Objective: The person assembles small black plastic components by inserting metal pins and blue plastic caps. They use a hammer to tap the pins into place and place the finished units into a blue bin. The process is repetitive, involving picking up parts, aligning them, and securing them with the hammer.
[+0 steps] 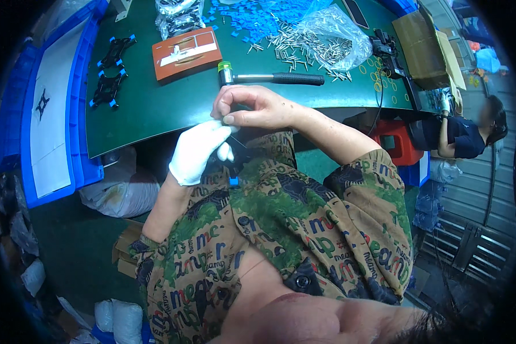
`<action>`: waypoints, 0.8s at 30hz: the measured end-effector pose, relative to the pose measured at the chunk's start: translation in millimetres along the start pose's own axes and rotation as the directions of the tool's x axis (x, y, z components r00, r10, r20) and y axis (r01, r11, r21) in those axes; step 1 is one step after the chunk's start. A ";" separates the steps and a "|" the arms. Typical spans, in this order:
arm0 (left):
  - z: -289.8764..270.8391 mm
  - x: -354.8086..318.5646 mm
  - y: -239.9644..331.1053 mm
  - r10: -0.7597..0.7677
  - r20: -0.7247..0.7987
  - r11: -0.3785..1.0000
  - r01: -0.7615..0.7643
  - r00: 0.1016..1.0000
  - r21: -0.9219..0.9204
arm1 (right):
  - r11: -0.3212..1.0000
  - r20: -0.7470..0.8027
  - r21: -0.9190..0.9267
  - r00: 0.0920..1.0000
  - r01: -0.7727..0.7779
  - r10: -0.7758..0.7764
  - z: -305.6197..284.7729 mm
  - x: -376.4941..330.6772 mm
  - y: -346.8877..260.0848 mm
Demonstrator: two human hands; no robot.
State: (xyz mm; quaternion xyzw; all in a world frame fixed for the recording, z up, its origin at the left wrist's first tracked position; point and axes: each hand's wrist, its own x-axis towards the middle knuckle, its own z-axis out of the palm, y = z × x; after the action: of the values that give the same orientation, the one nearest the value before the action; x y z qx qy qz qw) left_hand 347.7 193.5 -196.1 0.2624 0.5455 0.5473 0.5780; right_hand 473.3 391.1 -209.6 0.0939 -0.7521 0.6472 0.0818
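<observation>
My left hand (196,150), in a white glove, is closed with its fingertips pinched together in front of my lap. My bare right hand (258,108) meets it there, thumb and forefinger pressed together at the glove's fingertips. What they pinch is too small to make out. Under the gloved hand a dark shape shows a small blue tip (233,180), mostly hidden against my shirt. Just beyond my right hand, a mallet (297,79) with a yellow-green head and black handle lies on the green table (155,117). Behind the mallet head sits a reddish-brown fixture block (165,67).
Two black brackets with blue tips (106,89) lie at the table's left. Metal pins (312,49) and small blue pieces (252,16) are heaped at the back. A blue tray (54,160) with a black cross-shaped part stands left. Another person (464,135) works at right near a cardboard box (421,49).
</observation>
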 end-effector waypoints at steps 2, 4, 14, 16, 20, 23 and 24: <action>-1.4 -4.7 1.5 0.004 -0.034 0.995 -0.001 0.999 0.099 | 0.993 -0.002 -0.121 1.000 0.004 -0.004 2.1 -1.5 -3.4; -5.3 -10.5 1.3 0.026 -0.050 0.960 -0.011 0.998 0.279 | 0.963 -0.008 -0.269 1.000 0.010 -0.012 6.5 -4.2 -7.4; -21.0 -32.9 -15.6 -0.098 0.107 0.861 0.030 0.989 0.508 | 0.691 0.100 -0.675 0.960 0.258 -0.261 43.2 -23.2 8.0; -20.6 -36.5 -19.9 -0.089 0.121 0.875 0.020 0.989 0.484 | 0.704 0.053 -0.663 0.953 0.256 -0.297 52.5 -27.3 12.9; -19.7 -41.8 -30.8 -0.069 0.148 0.840 -0.022 0.987 0.542 | 0.745 -0.053 -0.641 0.957 0.186 -0.285 73.2 -40.8 22.6; -17.7 -43.3 -36.3 0.001 0.183 0.824 -0.105 0.983 0.556 | 0.773 -0.124 -0.617 0.953 0.145 -0.277 84.5 -47.1 29.0; -17.0 -43.6 -37.0 0.022 0.192 0.809 -0.130 0.981 0.574 | 0.781 -0.141 -0.610 0.951 0.135 -0.275 87.8 -48.8 31.6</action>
State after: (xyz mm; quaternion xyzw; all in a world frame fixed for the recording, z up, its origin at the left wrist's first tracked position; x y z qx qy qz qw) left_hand 353.3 138.7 -219.1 0.4958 0.6229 0.3508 0.4930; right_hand 512.6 310.6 -264.9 0.0724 -0.8874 0.3731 0.2608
